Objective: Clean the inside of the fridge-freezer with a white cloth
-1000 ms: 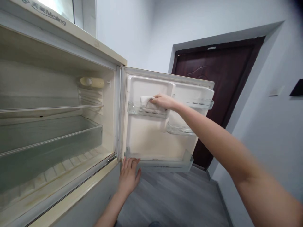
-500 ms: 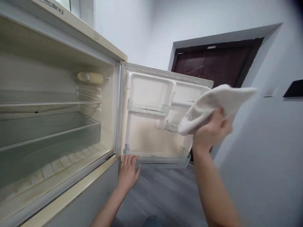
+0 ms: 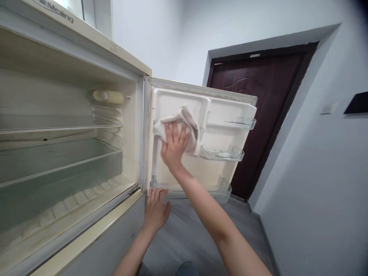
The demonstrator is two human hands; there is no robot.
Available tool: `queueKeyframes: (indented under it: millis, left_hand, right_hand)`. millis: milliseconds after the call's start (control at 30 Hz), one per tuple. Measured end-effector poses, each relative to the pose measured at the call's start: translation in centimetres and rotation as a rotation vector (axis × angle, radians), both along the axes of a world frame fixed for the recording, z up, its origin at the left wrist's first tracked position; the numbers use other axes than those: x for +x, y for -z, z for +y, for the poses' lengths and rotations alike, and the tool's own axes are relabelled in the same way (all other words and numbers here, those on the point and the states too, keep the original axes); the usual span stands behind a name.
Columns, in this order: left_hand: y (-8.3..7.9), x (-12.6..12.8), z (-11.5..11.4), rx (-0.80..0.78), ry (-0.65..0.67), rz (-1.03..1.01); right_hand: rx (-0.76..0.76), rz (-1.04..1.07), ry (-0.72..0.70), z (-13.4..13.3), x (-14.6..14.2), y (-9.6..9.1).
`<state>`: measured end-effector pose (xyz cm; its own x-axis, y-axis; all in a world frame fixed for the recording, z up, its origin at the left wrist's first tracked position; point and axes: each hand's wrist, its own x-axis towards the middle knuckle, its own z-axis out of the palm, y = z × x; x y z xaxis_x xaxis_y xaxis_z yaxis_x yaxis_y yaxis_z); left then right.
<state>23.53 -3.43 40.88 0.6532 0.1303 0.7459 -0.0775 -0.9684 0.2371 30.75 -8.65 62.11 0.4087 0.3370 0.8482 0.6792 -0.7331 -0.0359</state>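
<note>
My right hand (image 3: pixel 174 147) presses a white cloth (image 3: pixel 189 128) against the inside of the open fridge door (image 3: pixel 178 165), with fingers spread over it. The cloth covers much of the upper left clear door shelf (image 3: pixel 157 128). Low on the hinge side, my left hand (image 3: pixel 156 209) rests its fingertips on the door's bottom corner, thumb held apart. Beside those fingertips runs the clear bottom door shelf (image 3: pixel 212 195).
On the left, the fridge compartment holds a glass shelf (image 3: pixel 63 128) and a clear drawer (image 3: pixel 71 168). Two smaller door shelves, including the lower one (image 3: pixel 224 154), jut out on the right. A dark red room door (image 3: pixel 276 80) stands behind.
My right hand has swung left with the cloth, from the outer side of the fridge door onto its upper left shelf. My left hand stays at the bottom corner.
</note>
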Motion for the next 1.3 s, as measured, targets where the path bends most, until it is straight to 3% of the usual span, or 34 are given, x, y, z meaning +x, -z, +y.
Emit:
queueKeyframes:
  millis: [100, 167, 300, 367, 433, 567, 733, 833, 933, 1033, 1200, 1300]
  left_hand:
    - [-0.1, -0.2, 0.2, 0.003, 0.015, 0.019]
    - [-0.2, -0.3, 0.5, 0.01, 0.025, 0.032]
    - [-0.1, -0.4, 0.9, 0.023, 0.027, 0.06]
    - [0.0, -0.5, 1.0, 0.022, 0.028, 0.062]
    - [0.0, -0.5, 1.1, 0.014, 0.035, 0.057]
    - [0.2, -0.3, 1.2, 0.002, 0.048, 0.051]
    - [0.5, -0.1, 1.4, 0.022, 0.043, 0.028]
    - [0.8, 0.3, 1.4, 0.034, 0.026, -0.012]
    - [1.1, 0.6, 1.3, 0.037, 0.006, -0.045]
    - [1.2, 0.9, 1.2, 0.04, -0.011, -0.062]
    - [1.2, 0.9, 1.1, 0.056, -0.016, -0.07]
    - [1.1, 0.8, 1.1, 0.054, -0.022, -0.071]
  right_hand:
    - [-0.131, -0.096, -0.125, 1.5, -0.1, -0.4]
    - [-0.244, -0.148, -0.283, 1.5, 0.1, -1.0]
    - [-0.409, -0.045, -0.633, -1.0, 1.1, -1.9]
    - [-0.402, 0.063, -0.69, -2.7, 2.0, -1.9]
    - [-0.36, 0.143, -0.638, -4.6, 3.0, -1.5]
    - [-0.344, 0.138, -0.397, -9.1, 5.6, -0.5]
    - [-0.524, -0.107, -0.15, -15.1, 7.1, 0.8]
    - [-0.476, -0.326, -0.044, -18.2, 5.9, 0.4]
    - [-0.238, -0.471, 0.101, -20.5, 4.2, -2.6]
    - [0.061, -0.519, 0.168, -22.1, 3.8, -8.1]
    - [0.504, -0.284, 0.214, -23.2, 6.0, -17.3]
    - [0.576, -0.276, 0.305, -22.2, 7.4, -19.6]
